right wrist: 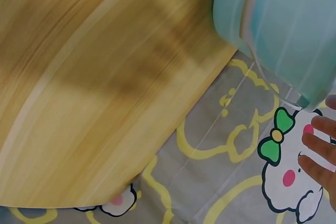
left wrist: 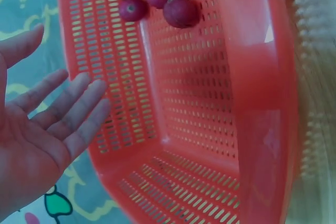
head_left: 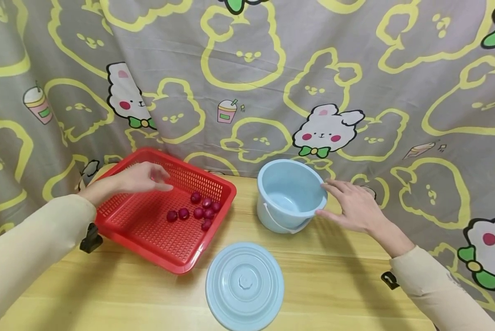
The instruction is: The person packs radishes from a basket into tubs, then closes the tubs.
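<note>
My left hand [head_left: 141, 178] hovers over the left part of a red plastic basket [head_left: 148, 250] with slotted walls. Its fingers are loosely spread and hold nothing, as the left wrist view shows. Several small round dark-red fruits [head_left: 198, 213] lie on the basket floor toward its right side; their exact kind is unclear. My right hand [head_left: 355, 207] is at the right rim of a light blue bucket [head_left: 278, 219], fingers extended; whether the fingertips touch the rim cannot be told. No contents show in the bucket. A round light blue lid [head_left: 245, 285] lies flat on the table, in front of the bucket.
The wooden table [head_left: 330, 294] carries all these things. Behind it hangs a grey curtain [head_left: 247, 151] with yellow outlines and cartoon animals, close to the basket and bucket. A thin white handle [head_left: 276, 223] hangs down the bucket's front.
</note>
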The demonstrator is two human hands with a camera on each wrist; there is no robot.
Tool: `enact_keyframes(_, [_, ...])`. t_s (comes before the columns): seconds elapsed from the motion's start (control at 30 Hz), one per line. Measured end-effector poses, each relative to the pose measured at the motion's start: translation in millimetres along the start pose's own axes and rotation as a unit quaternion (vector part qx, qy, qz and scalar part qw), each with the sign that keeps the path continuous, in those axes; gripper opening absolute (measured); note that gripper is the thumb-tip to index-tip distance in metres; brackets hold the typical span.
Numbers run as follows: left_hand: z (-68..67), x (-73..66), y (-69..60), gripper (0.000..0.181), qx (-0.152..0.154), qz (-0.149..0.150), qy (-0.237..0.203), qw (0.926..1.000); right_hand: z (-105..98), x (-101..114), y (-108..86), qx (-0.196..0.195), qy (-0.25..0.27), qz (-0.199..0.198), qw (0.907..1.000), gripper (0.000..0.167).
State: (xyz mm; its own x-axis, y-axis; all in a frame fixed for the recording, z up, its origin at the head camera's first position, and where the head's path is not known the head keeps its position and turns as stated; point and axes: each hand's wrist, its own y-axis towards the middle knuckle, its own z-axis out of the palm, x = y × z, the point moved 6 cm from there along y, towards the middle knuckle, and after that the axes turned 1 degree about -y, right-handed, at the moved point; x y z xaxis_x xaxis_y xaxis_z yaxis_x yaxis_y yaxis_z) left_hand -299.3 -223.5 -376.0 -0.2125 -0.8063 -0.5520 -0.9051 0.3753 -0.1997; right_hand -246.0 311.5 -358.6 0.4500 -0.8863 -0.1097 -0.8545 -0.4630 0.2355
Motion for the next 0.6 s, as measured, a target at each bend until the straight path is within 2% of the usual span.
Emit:
enact_keyframes(0.23, [15.4,8.6,11.3,0.061,0.053,-0.029,-0.074,0.9954,3.2,-2.1,1.1,0.005,-0.001,0.002,1.0,0.077])
enact_keyframes(0.47, [26.0,22.3,16.6,0.06,0.08,-0.064,-0.105,0.9893,4.3,-2.6,1.4,0.004,-0.002,-0.002,1.0,0.077])
enact_keyframes(0.6, [32.0,28.2,18.3,0.057,0.094,-0.07,-0.133,0.9842,4.2,-2.4,1.8,0.0,-0.003,-0.008,1.0,0.077])
